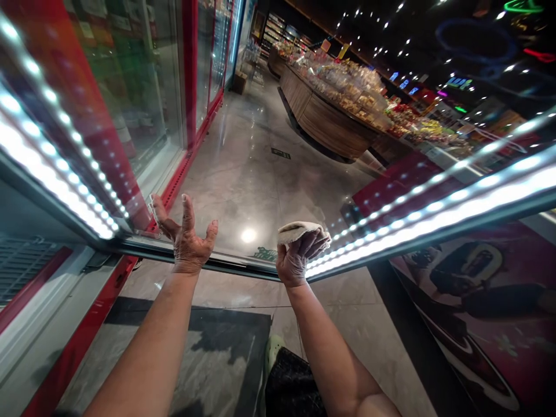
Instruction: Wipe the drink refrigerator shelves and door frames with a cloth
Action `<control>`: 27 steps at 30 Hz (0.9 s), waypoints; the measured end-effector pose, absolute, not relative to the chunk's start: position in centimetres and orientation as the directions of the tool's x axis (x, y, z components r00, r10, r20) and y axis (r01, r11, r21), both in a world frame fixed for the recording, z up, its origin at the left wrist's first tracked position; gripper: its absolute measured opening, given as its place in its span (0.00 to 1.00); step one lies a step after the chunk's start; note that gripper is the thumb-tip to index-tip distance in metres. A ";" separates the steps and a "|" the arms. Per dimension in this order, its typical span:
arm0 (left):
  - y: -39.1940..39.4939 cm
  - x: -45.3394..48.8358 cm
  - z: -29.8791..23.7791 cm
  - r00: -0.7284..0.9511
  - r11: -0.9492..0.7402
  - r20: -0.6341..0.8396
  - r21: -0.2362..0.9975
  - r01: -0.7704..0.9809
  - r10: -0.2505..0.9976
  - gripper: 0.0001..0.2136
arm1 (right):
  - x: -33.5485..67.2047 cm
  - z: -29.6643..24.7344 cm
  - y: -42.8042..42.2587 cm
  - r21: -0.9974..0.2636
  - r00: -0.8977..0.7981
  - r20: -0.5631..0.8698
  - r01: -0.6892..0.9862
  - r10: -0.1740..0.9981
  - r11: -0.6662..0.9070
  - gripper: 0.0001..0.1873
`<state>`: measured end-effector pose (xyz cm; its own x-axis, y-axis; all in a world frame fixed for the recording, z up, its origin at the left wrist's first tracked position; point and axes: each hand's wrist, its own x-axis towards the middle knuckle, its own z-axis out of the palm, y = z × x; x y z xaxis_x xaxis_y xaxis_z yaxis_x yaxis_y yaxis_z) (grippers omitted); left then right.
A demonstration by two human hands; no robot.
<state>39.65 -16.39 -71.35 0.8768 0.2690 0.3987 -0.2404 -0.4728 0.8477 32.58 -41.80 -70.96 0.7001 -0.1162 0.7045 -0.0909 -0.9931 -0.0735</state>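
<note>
My right hand (pixel 299 255) is closed on a folded beige cloth (pixel 297 230), pressed flat against the glass of an open cooler door (pixel 269 191). My left hand (pixel 186 234) is raised beside it with fingers spread apart, holding nothing, its palm close to the same glass near the door's lower edge. Bright LED strips (pixel 434 217) run along the door frame on both sides of my hands.
Red-framed glass-door coolers (pixel 143 87) line the left wall. Seen through the glass, a shiny tiled aisle (pixel 252 150) runs ahead with a wooden display counter (pixel 334 124) piled with packaged goods on the right. A dark floor mat (pixel 217 347) lies below.
</note>
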 end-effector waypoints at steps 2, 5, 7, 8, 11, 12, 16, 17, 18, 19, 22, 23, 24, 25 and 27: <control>-16.3 39.7 -71.2 0.831 -0.546 0.489 0.786 -0.289 0.264 0.43 | 32.6 -70.7 -41.7 -0.084 0.689 0.716 -0.076 -0.113 -0.994 0.38; -16.3 39.8 -71.3 0.775 -0.600 0.579 0.722 -0.345 0.251 0.41 | 33.4 -69.8 -41.0 -0.099 0.633 0.759 -0.114 -0.149 -0.989 0.38; -16.3 39.9 -71.4 0.768 -0.596 0.587 0.721 -0.353 0.256 0.41 | 33.8 -69.5 -40.2 -0.045 0.635 0.763 -0.131 -0.119 -0.990 0.38; -16.3 39.9 -71.4 0.770 -0.589 0.582 0.727 -0.352 0.259 0.41 | 33.9 -69.5 -39.9 -0.005 0.651 0.755 -0.119 -0.082 -0.993 0.38; -16.3 39.8 -71.4 0.774 -0.576 0.576 0.737 -0.353 0.263 0.40 | 33.6 -70.1 -39.5 0.084 0.677 0.735 -0.033 0.039 -0.996 0.36; -16.3 39.7 -71.3 0.773 -0.574 0.579 0.735 -0.360 0.257 0.40 | 33.5 -70.2 -39.5 0.084 0.674 0.737 -0.018 0.050 -0.996 0.36; -16.2 39.7 -71.3 0.795 -0.562 0.560 0.745 -0.359 0.235 0.40 | 34.0 -69.3 -39.4 -0.029 0.661 0.746 -0.092 -0.083 -0.995 0.35; -16.1 39.7 -71.3 0.800 -0.560 0.552 0.750 -0.353 0.235 0.40 | 34.3 -69.1 -39.1 -0.050 0.661 0.742 -0.109 -0.110 -0.993 0.35; -16.1 39.7 -71.3 0.804 -0.559 0.546 0.753 -0.347 0.235 0.40 | 34.6 -69.0 -38.8 -0.054 0.666 0.737 -0.116 -0.117 -0.992 0.35; -16.1 39.7 -71.4 0.809 -0.556 0.539 0.757 -0.343 0.236 0.39 | 34.8 -69.0 -38.5 -0.041 0.676 0.729 -0.109 -0.104 -0.993 0.35; -15.9 39.8 -71.4 0.826 -0.539 0.510 0.777 -0.324 0.239 0.36 | 35.0 -69.5 -37.9 0.042 0.714 0.700 -0.051 -0.007 -0.998 0.34; -15.9 39.8 -71.4 0.831 -0.533 0.502 0.783 -0.319 0.239 0.36 | 35.0 -69.5 -37.8 0.056 0.720 0.694 -0.036 0.013 -0.998 0.33; -15.8 39.8 -71.4 0.835 -0.530 0.496 0.787 -0.317 0.237 0.35 | 35.1 -69.4 -37.7 0.055 0.719 0.695 -0.029 0.018 -0.998 0.32; -15.7 39.8 -71.4 0.837 -0.530 0.494 0.787 -0.316 0.234 0.35 | 35.2 -69.1 -37.5 0.040 0.712 0.702 -0.031 0.006 -0.999 0.31; -15.6 39.8 -71.4 0.838 -0.541 0.495 0.780 -0.314 0.228 0.35 | 35.7 -68.2 -36.9 -0.004 0.696 0.717 -0.045 -0.034 -0.999 0.30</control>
